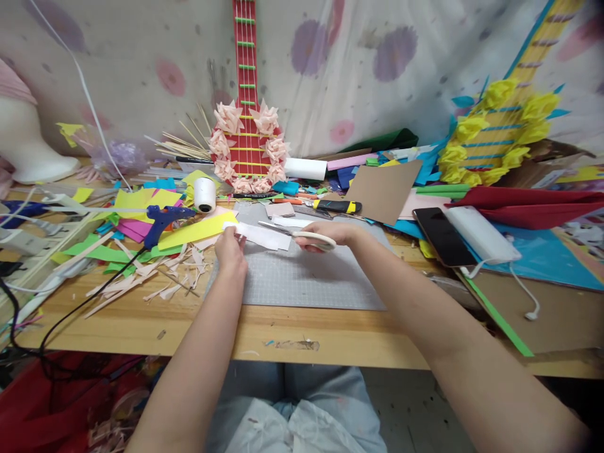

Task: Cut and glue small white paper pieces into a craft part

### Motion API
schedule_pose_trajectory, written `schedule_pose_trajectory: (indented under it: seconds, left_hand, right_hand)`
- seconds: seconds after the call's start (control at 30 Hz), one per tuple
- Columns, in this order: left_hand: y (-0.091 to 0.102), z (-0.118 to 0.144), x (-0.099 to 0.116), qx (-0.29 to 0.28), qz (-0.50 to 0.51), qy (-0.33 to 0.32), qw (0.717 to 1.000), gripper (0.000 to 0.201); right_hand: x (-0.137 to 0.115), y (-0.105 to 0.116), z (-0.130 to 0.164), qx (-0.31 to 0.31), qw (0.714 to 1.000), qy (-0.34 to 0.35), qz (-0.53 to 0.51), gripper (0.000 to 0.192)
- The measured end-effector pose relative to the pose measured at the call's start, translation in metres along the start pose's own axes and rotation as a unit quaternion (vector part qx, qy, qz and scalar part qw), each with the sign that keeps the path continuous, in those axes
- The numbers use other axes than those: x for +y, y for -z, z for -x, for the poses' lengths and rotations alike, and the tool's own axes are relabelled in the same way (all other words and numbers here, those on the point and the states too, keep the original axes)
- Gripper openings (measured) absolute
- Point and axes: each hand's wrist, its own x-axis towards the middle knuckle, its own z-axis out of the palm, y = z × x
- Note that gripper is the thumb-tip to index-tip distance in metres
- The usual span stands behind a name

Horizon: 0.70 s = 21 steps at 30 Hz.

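My left hand [231,250] pinches the left end of a white paper strip [264,236] above the grey cutting mat [306,283]. In my right hand [325,236] is a pair of scissors [323,240] with pale handles, my fingers closed round them. The blades point left and lie along the strip's upper edge; whether they touch the paper I cannot tell. Another white paper piece [297,222] rests on the mat behind the blades. A yellow paper strip [201,231] lies just left of my left hand.
Behind the mat stands a red paper guitar [245,148] with pink flowers; a yellow one [495,132] leans at the right. A blue glue gun [163,223], paper scraps [155,274] and cables lie left. A yellow-black utility knife [337,206], phone [443,236] and white power bank [481,233] are right.
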Motion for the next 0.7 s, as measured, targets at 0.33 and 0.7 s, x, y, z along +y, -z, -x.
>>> schedule_pose_trajectory:
  seconds: [0.33,0.7]
  left_hand:
    - [0.007,-0.012,0.027,-0.046,0.087,0.003,0.995,0.011]
    - [0.012,-0.020,0.021,-0.031,0.096,0.049,0.994,0.009]
  right_hand:
    - [0.081,0.028,0.076,0.297,0.887,-0.203,0.288,0.037]
    - [0.096,0.025,0.089,0.372,0.824,-0.288,0.314,0.029]
